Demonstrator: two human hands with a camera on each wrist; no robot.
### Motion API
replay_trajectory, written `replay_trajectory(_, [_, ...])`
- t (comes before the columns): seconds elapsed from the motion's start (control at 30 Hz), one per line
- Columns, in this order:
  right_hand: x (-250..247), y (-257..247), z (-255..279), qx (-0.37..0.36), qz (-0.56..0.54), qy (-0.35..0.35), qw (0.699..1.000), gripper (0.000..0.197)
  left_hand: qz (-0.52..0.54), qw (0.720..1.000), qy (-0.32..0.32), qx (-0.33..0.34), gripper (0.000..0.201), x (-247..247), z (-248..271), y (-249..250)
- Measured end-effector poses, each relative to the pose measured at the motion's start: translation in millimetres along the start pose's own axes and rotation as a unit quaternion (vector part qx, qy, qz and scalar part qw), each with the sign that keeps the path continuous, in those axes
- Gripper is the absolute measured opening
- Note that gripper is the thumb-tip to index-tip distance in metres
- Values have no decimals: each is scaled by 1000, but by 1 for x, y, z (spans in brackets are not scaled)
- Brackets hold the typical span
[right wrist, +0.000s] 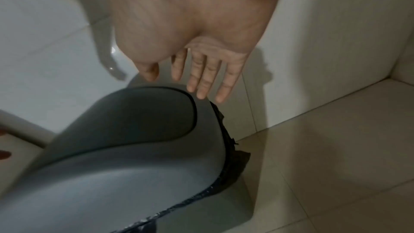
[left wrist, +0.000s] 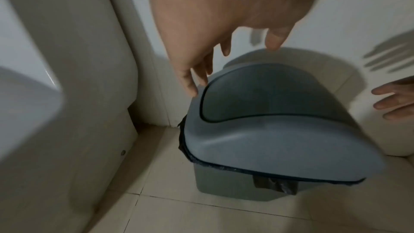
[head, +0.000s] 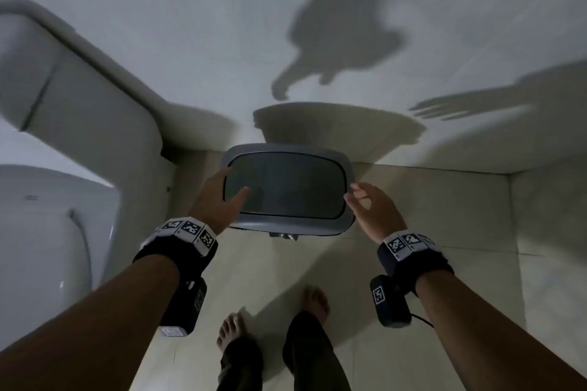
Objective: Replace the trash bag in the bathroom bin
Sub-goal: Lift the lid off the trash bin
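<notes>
A grey bin with a swing lid (head: 287, 187) stands on the floor against the back wall. The edge of a black trash bag (left wrist: 275, 185) pokes out under the lid rim, also along the right side (right wrist: 233, 162). My left hand (head: 236, 181) reaches over the lid's left edge with spread, relaxed fingers (left wrist: 192, 88); whether they touch is unclear. My right hand (head: 352, 192) hovers by the lid's right edge, and its straight fingers (right wrist: 201, 84) hold nothing.
A white toilet (head: 47, 232) and its cistern (head: 79, 98) stand close on the bin's left. The white wall is right behind the bin, with a side wall (head: 546, 216) at the right. My bare feet (head: 235, 333) are on the beige tiled floor (head: 428, 263).
</notes>
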State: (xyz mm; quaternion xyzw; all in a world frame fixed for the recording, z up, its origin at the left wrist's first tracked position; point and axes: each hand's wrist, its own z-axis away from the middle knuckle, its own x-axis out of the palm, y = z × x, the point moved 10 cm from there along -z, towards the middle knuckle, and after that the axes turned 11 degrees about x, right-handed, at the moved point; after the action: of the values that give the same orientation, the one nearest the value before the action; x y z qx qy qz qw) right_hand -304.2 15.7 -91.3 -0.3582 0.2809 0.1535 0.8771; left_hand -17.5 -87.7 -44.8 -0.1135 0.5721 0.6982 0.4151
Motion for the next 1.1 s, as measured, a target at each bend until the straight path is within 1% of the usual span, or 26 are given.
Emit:
replay_trajectory(0.07, [7,14,-14,23,8,15,1000,46,-8,1000,20,8,42,2,-11,-16])
replay_trajectory(0.17, [25,30,-30,39,-4,13,999,49,-29,999,17,-13,43,16,-26,-62])
replay_trajectory(0.23, [32,34,-38,41,-20,26,999,49,-30,999,25,3,37,25,-33,-75])
replay_trajectory(0.33, [37,40,-50,56,-52,50,996,50,-30,997,64,11,32,28,-41,-88])
replay_trajectory(0.43, [39,42,-56,59,-70,81,992,48,-7,995,92,-24,28,32,-44,-105])
replay_trajectory(0.5, [40,45,-58,71,-81,88,990,47,11,994,90,-68,30,38,-44,-118])
replay_trajectory(0.57, [43,47,-58,81,-87,86,989,47,30,991,86,-96,36,41,-43,-128])
replay_trajectory(0.67, [44,46,-53,79,-87,84,989,43,24,991,82,-102,39,41,-41,-134])
replay_trajectory(0.77, [41,36,-49,49,-74,90,992,31,14,989,76,-125,38,41,-36,-138])
replay_trajectory(0.8, [40,34,-49,39,-66,94,993,30,13,988,76,-130,38,41,-35,-138])
replay_trajectory(0.97, [44,39,-54,40,-24,91,995,35,6,988,64,-144,40,43,-32,-144])
replay_trajectory(1.1, [46,36,-57,33,25,78,996,32,-5,990,48,-132,39,40,-30,-140])
